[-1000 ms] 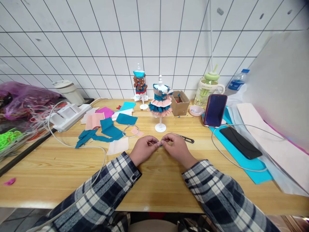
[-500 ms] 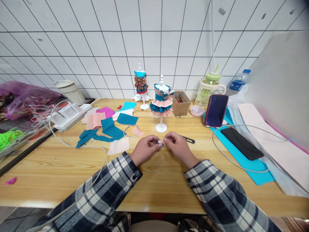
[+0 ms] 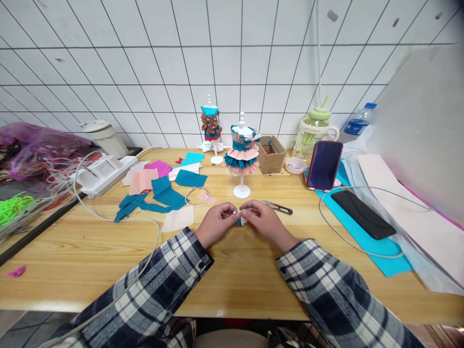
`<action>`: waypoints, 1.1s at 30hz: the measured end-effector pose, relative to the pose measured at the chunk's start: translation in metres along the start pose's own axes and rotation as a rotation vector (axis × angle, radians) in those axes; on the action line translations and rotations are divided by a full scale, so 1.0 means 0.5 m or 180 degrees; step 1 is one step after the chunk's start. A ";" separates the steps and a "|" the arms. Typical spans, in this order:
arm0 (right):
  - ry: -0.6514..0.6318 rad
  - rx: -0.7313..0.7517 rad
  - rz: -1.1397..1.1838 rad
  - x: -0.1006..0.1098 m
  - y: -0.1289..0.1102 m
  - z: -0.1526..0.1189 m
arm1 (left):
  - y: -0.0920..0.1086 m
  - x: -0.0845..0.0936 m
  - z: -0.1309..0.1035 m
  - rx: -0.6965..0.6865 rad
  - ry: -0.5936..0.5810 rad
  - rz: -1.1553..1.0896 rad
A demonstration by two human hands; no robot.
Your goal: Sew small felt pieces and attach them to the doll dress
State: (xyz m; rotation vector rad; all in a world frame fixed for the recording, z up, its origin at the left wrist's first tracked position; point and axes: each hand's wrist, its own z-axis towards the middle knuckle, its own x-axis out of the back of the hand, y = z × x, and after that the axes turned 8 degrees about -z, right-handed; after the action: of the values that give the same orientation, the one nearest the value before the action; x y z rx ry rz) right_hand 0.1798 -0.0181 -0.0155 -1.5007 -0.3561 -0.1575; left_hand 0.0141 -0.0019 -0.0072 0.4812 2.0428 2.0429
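Two hands meet just in front of the small dress stand, the landmark at the middle of the wooden table. The left hand and the right hand both pinch, fingertips closed, a tiny scrap of blue and white cloth held between them just above the tabletop; the scrap is too small to tell its shape. Black thread snips lie on the table just right of the stand's base, near the right hand but not touching it. Left of the stand lie loose cloth pieces in teal, pink and magenta, and a wire ring. Behind the stand to its left is a second dress stand; to its right sit a cardboard box and a propped phone.
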 end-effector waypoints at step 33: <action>0.0293 -0.0016 -0.0236 0.005 -0.001 0.001 | 0.002 -0.006 -0.002 -0.0119 0.0081 0.0201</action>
State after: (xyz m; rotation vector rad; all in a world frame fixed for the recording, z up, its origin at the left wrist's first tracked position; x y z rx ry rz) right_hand 0.1822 -0.0174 -0.0141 -1.4807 -0.3376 -0.2854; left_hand 0.0168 -0.0039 -0.0066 0.5219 2.0246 2.1297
